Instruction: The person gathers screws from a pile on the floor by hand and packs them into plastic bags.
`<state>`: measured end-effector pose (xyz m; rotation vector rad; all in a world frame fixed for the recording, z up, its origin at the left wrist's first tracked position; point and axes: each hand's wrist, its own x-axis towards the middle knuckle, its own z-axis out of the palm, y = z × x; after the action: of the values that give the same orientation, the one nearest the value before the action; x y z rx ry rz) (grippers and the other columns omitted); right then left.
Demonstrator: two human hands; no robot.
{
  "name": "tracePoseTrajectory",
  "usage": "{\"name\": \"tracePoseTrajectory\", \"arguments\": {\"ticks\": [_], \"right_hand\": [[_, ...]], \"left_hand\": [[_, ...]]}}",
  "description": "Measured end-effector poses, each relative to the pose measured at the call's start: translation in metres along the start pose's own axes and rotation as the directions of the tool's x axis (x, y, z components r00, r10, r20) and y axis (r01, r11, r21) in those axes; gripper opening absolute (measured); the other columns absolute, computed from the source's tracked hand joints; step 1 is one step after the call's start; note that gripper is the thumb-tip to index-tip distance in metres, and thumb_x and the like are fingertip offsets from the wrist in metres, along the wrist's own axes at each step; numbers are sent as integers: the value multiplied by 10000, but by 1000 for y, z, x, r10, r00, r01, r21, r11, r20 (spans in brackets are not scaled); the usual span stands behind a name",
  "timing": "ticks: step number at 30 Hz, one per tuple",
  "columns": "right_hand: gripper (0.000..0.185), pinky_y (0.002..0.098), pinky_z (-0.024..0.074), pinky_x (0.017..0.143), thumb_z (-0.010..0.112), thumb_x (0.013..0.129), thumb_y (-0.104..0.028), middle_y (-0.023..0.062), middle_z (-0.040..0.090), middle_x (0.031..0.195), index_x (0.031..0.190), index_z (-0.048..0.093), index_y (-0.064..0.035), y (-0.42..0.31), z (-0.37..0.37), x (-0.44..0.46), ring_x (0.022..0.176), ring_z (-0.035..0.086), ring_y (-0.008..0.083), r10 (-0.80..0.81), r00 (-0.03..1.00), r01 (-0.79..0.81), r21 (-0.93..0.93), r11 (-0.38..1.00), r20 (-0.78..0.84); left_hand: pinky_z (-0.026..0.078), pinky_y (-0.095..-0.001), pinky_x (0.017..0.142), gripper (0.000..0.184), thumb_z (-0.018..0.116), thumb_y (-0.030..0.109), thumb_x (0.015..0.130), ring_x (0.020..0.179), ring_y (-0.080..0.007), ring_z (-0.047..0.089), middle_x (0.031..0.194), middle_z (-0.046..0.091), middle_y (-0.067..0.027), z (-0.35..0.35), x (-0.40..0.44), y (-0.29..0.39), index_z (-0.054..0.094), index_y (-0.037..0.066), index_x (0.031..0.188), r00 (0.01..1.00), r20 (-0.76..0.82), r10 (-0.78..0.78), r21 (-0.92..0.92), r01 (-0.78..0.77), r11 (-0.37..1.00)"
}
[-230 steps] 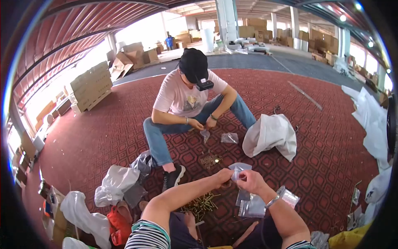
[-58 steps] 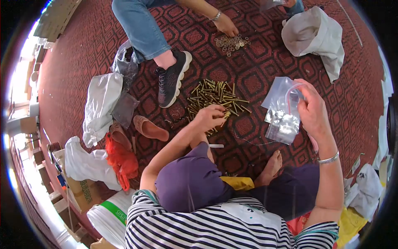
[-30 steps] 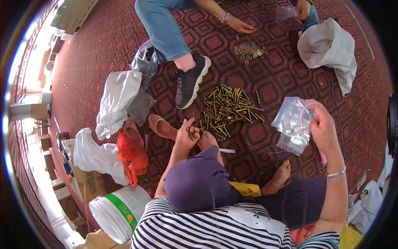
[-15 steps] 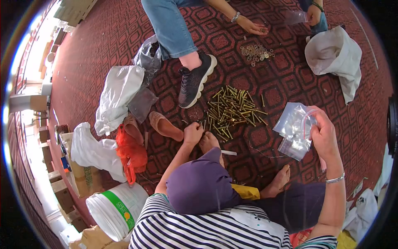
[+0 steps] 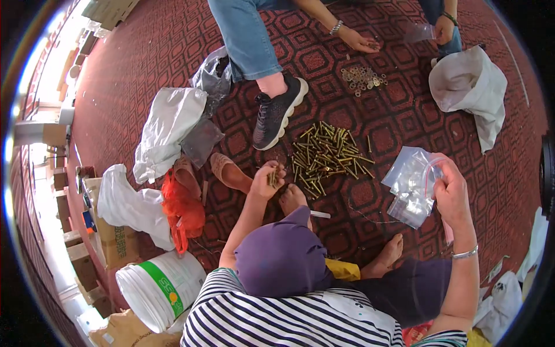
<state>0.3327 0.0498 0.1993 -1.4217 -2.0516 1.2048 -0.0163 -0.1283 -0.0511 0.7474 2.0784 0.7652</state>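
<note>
My left hand (image 5: 263, 182) is closed around several brass-coloured screws (image 5: 272, 178), raised above my bare foot (image 5: 292, 198). Just right of it, a heap of the same long brass-coloured screws (image 5: 329, 153) lies on the patterned carpet. One single screw (image 5: 369, 143) rests apart at the heap's right side. Over on the right, my right hand (image 5: 452, 194) grips clear plastic zip bags (image 5: 410, 179) by their upper edge, between thumb and fingers. The bags hang to the left of that hand; what they contain, if anything, is unclear.
Opposite, another person's hand (image 5: 359, 41) holds small pieces near a washer pile (image 5: 363, 80); their other hand (image 5: 444, 30) has a clear bag. A dark shoe (image 5: 276, 115), white sacks (image 5: 471, 87), an orange bag (image 5: 184, 211), slippers (image 5: 228, 170) and a white bucket (image 5: 165, 289) surround the heap.
My left hand has come up slightly from the floor and turned, so the screws in it now show. My right hand stays almost in place with the bags.
</note>
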Motion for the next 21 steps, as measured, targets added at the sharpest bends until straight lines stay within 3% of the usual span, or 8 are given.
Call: {"name": "tracePoseTrajectory", "arguments": {"ticks": [5,7,9,10,15,20,21], "right_hand": [[426,227,425,518,377,675,146,63,554,1188,1044,553,25,-1,-1,1,659,509,153,70,998,-70,6,998,-6],[428,226,425,517,375,679,146,63,552,1190,1049,553,24,-1,-2,2,650,507,150,70,998,-70,-9,998,2],[430,224,425,517,373,683,146,63,549,1193,1053,553,24,1,-1,3,642,505,147,67,998,-67,-22,998,12],[430,224,425,517,373,683,146,63,549,1193,1053,553,24,2,-1,3,642,505,147,70,997,-70,-23,997,14],[429,221,427,520,376,688,144,61,545,1196,1059,552,22,7,1,6,631,503,141,78,997,-78,22,997,23],[432,216,429,527,377,702,141,52,540,1196,1078,547,14,5,-1,3,633,505,133,98,995,-98,27,995,17],[433,215,429,529,376,706,140,49,539,1194,1083,545,12,6,-1,4,633,505,131,97,995,-98,30,995,18]], "left_hand": [[464,-364,568,229,466,87,791,683,-298,590,835,618,-152,2,1,27,581,26,981,999,51,14,-167,-6,986],[460,-354,566,228,472,89,788,676,-284,582,842,615,-137,17,9,19,591,37,976,960,49,276,237,-280,930],[457,-343,564,228,478,91,785,669,-270,574,849,612,-122,26,16,11,602,47,972,854,150,498,587,-482,650],[457,-343,564,228,478,91,785,669,-270,574,849,612,-122,25,17,12,602,47,972,855,151,495,587,-481,651],[453,-351,562,213,498,109,788,660,-258,563,814,601,-123,-2,20,27,598,41,964,924,221,311,376,-375,847],[449,-358,561,205,513,123,790,653,-248,554,785,593,-123,-28,14,47,595,37,957,930,329,164,213,-242,947],[446,-349,555,197,526,140,792,651,-241,554,766,588,-124,-33,9,49,596,34,942,925,359,122,-88,-96,991]]}}
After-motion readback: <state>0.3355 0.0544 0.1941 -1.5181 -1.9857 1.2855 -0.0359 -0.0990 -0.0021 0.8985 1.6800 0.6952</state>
